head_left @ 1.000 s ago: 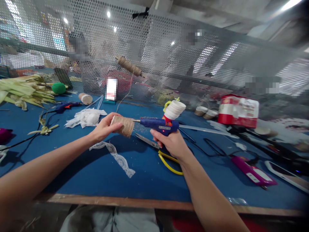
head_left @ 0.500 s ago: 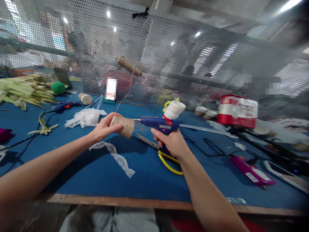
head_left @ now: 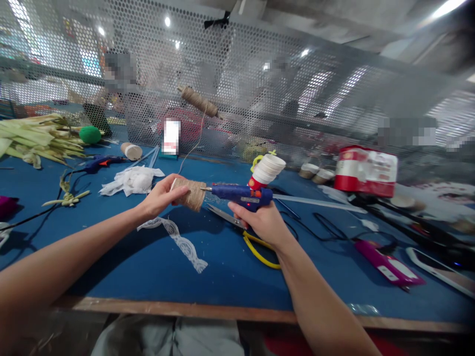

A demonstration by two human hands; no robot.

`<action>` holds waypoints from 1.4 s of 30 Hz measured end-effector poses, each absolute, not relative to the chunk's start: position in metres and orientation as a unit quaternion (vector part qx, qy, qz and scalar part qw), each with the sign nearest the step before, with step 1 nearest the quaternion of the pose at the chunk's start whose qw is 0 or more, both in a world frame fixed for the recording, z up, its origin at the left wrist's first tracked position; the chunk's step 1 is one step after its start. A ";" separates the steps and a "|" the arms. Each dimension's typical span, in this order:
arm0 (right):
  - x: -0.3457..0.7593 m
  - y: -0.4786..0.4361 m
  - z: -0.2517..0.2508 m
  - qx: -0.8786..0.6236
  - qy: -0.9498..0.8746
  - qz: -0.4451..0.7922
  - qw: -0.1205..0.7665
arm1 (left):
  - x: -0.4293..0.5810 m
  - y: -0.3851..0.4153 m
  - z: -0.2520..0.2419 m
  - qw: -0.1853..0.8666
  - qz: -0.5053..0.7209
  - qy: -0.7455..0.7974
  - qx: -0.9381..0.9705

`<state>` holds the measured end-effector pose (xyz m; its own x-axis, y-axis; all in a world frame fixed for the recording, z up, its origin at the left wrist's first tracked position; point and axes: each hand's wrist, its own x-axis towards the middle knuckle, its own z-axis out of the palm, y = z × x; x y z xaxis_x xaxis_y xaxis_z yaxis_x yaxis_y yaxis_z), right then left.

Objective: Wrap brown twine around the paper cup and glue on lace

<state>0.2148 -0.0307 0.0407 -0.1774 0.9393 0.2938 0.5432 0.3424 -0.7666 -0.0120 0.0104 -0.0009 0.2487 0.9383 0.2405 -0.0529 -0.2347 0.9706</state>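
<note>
Wrapped in brown twine, a small cylinder (head_left: 193,196) is held by my left hand (head_left: 162,196), thumb on its near side. My right hand (head_left: 262,217) grips a blue glue gun (head_left: 237,193), whose metal nozzle points left and overlaps the right part of the twine surface. A clear glue stick (head_left: 319,201) sticks out of the gun's back. Twine runs from the cylinder's area up to a spool (head_left: 199,101) on the mesh. Below the gun lie yellow-handled scissors (head_left: 260,249), and a strip of white lace (head_left: 183,244) is nearer the front edge.
White fabric (head_left: 131,180) lies behind my left hand. A stack of white cups (head_left: 269,168) stands behind the gun. Further right are a red-and-white package (head_left: 365,170), a purple device (head_left: 389,263), a phone (head_left: 440,269) and black cables. Husks (head_left: 37,138) and another glue gun (head_left: 100,163) are left.
My right hand has moved the glue gun slightly left and down, bringing its nozzle over the twine surface. My left hand and the cylinder have shifted very little.
</note>
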 end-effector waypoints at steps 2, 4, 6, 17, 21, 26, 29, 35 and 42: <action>0.215 -0.031 0.040 -0.507 -0.729 0.253 0.384 | -0.012 0.011 -0.002 0.508 0.498 0.363 0.602; 0.215 -0.032 0.040 -0.506 -0.732 0.250 0.382 | -0.012 0.012 -0.003 0.516 0.501 0.360 0.594; 0.215 -0.032 0.040 -0.507 -0.733 0.253 0.377 | -0.012 0.013 -0.003 0.525 0.503 0.356 0.587; 0.216 -0.027 0.038 -0.509 -0.694 0.308 0.405 | -0.013 0.010 -0.002 0.512 0.495 0.331 0.619; 0.216 -0.023 0.036 -0.513 -0.657 0.344 0.432 | -0.013 0.007 0.000 0.521 0.495 0.307 0.624; 0.214 -0.022 0.037 -0.518 -0.637 0.362 0.441 | -0.014 0.004 0.004 0.508 0.497 0.306 0.633; 0.214 -0.024 0.038 -0.507 -0.642 0.367 0.443 | -0.014 0.006 0.004 0.502 0.498 0.313 0.634; 0.218 -0.027 0.036 -0.495 -0.684 0.346 0.409 | -0.013 0.009 -0.001 0.515 0.500 0.321 0.618; 0.217 -0.029 0.039 -0.495 -0.701 0.346 0.380 | -0.013 0.009 0.000 0.517 0.505 0.326 0.609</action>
<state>0.2174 -0.0295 0.0393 -0.2212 0.9564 0.1909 0.4308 0.2714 -0.8607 -0.0128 0.0090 -0.0003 0.2771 0.9193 0.2793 -0.1254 -0.2536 0.9591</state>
